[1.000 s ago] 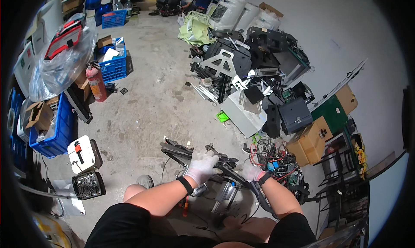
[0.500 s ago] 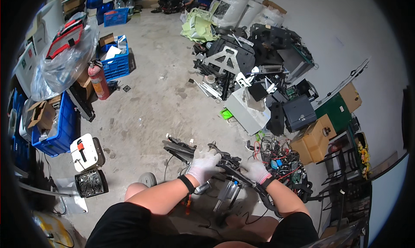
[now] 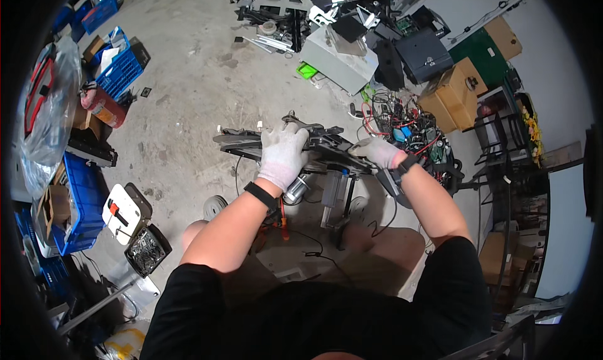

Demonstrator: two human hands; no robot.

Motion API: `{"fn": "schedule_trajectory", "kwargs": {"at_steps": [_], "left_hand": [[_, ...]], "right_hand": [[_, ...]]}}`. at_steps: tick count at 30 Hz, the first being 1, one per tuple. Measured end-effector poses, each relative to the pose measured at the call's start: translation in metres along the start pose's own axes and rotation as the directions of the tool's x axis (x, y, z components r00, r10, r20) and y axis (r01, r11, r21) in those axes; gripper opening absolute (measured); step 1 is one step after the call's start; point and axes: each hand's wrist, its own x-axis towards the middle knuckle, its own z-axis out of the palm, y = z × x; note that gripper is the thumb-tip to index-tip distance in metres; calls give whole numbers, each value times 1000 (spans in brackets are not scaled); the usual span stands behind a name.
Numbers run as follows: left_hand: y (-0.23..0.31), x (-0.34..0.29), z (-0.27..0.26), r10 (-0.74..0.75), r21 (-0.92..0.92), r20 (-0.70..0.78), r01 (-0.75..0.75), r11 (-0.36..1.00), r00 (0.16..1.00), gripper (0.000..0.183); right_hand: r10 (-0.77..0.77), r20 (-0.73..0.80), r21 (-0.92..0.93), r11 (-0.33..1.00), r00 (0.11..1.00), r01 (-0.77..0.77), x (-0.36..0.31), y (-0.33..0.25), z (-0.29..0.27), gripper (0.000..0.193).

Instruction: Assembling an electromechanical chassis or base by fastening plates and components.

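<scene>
A black mechanical frame point(image 3: 330, 147), with long bars and jointed parts, is in front of me between my knees. My left hand point(image 3: 282, 152), in a white work glove, is closed over its top, left of the middle. At its right side, my gloved right hand point(image 3: 377, 151) has fingers bent around the frame's edge. Below the frame is a silver cylinder point(image 3: 295, 189), next to my left wrist. A grey metal bracket point(image 3: 331, 196) stands under the middle. The red-handled tool point(image 3: 284, 228) below the cylinder is partly hidden. My palms hide parts of the frame.
Tangled wires and circuit boards point(image 3: 408, 127) lie right of the frame, near a cardboard box point(image 3: 452, 96). Further off is a white metal case point(image 3: 339, 61). To the left are a black tray of screws point(image 3: 147, 250), a blue crate point(image 3: 85, 203) and a red fire extinguisher point(image 3: 103, 105).
My view has tipped further down, so the floor items appear higher. Both hands stay on the frame; my left hand now lies flatter over its top.
</scene>
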Motion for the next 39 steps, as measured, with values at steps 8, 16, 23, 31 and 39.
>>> {"fn": "schedule_trajectory", "kwargs": {"at_steps": [8,16,23,31,39], "left_hand": [[10,6,-3,21,-78,-56,-26,997,998,42],[0,7,7,67,-54,-136,-75,996,988,43],[40,-9,12,83,-213,-365,-169,962,927,48],[60,-88,140,-179,-701,641,664,260,746,46],[86,-66,117,-198,-519,829,852,75,523,42]], "right_hand": [[-467,391,-564,559,793,608,62,43,-13,31],[-238,516,-688,457,823,564,90,22,-12,22],[-439,525,-485,550,729,680,81,27,-23,24],[-429,456,-567,535,780,626,81,9,-12,25],[-663,464,-359,466,587,809,90,55,-19,30]]}}
